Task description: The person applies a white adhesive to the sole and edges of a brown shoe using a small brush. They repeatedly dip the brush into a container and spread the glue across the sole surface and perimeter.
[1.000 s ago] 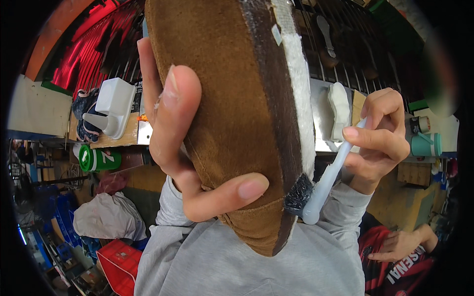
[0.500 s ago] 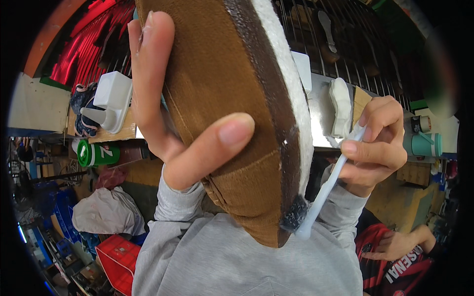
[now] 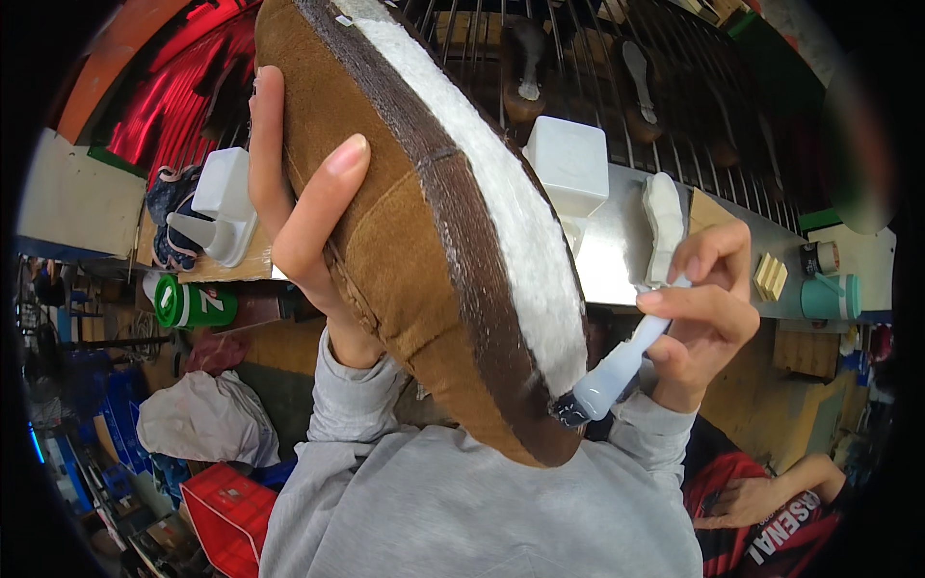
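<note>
A brown suede shoe upper (image 3: 395, 260) fills the middle of the view, tilted so its underside edge faces right. That edge has a dark brown, wet-looking band around a white fibrous bottom. My left hand (image 3: 308, 231) grips the shoe from its left side, thumb lying on the suede and the other fingers partly hidden behind it. My right hand (image 3: 708, 313) pinches a brush (image 3: 615, 371) with a pale translucent handle. Its dark bristles touch the brown band at the shoe's lower end, beside the white bottom.
Beyond the shoe, a bench holds a white box (image 3: 567, 164), a white sole-shaped piece (image 3: 662, 222), a white container (image 3: 224, 183) and a teal mug (image 3: 831, 296). Shoes rest on a metal rack (image 3: 674, 144). Another person's hand (image 3: 747, 499) is at lower right; a red crate (image 3: 226, 515) stands lower left.
The shoe has turned, showing more of its white bottom, and its upper part has swung left. My right hand has shifted slightly left and down, the brush handle now more slanted.
</note>
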A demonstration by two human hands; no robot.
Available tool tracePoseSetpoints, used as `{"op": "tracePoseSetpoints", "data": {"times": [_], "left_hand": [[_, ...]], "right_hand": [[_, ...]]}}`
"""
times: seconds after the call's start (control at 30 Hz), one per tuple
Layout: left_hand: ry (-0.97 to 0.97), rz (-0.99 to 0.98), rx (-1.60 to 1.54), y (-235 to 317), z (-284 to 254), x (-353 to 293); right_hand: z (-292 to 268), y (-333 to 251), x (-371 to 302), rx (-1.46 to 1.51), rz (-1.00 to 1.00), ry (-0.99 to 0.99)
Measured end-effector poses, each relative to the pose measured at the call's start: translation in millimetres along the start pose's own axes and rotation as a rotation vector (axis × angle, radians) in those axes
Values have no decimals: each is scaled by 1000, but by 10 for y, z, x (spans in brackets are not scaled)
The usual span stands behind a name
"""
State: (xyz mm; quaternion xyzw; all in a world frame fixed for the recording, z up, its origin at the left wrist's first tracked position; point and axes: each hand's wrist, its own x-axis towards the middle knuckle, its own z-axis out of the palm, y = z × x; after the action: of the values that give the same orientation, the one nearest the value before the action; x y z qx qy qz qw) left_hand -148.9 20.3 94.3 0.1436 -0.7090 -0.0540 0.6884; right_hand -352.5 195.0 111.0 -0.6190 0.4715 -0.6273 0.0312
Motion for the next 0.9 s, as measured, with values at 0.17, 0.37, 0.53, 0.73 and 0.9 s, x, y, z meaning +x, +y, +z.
{"op": "tracePoseSetpoints", "data": {"times": [0.17,0.37,0.53,0.73,0.9], "left_hand": [[28,52,21,-24,26,-3],[60,106,-30,38,52,27],[33,112,-64,75,77,48],[-52,118,-45,95,52,87],[-145,108,-7,129,15,84]], "right_hand": [[40,-113,52,-208,17,4],[82,-138,244,-315,-38,-2],[88,-38,300,-296,3,-1],[-20,80,283,-101,-125,-161],[9,109,285,-33,-173,-120]]}}
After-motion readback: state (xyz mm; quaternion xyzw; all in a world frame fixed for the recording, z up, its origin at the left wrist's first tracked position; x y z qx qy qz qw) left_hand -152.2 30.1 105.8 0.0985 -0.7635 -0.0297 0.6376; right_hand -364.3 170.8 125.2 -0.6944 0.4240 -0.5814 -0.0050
